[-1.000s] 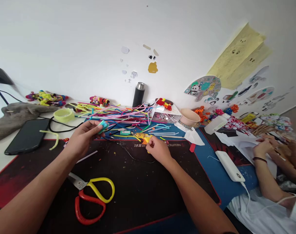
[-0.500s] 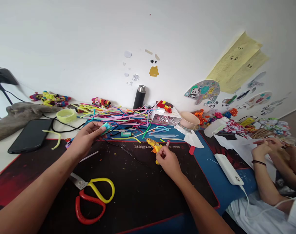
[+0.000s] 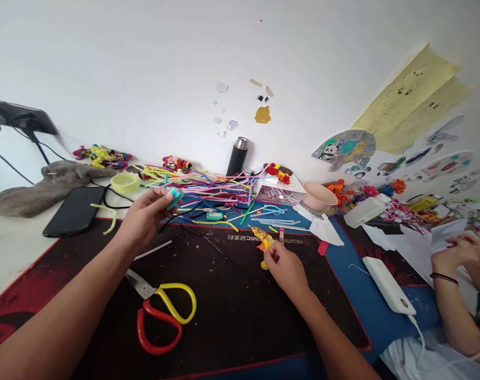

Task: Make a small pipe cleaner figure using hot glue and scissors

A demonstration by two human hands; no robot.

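My left hand (image 3: 145, 219) is raised over the black desk mat (image 3: 232, 311), its fingers closed on a small teal pipe-cleaner piece (image 3: 175, 197). My right hand (image 3: 285, 266) rests on the mat, closed on the handle of a small yellow glue gun (image 3: 262, 237) whose nozzle points up and left. A black cord (image 3: 208, 245) trails across the mat between the two hands. A pile of coloured pipe cleaners (image 3: 208, 187) lies just beyond both hands.
Red and yellow scissors (image 3: 163, 311) lie near my left forearm. A black phone (image 3: 74, 211), tape roll (image 3: 124, 182), black flask (image 3: 238, 157), bowl (image 3: 319, 197) and white power bank (image 3: 389, 285) surround the mat. Another person's hands (image 3: 457, 253) work on paper at the right.
My right hand has drawn back toward me with the glue gun, tilting it more upright. The view has shifted left. My left hand still holds the teal piece.
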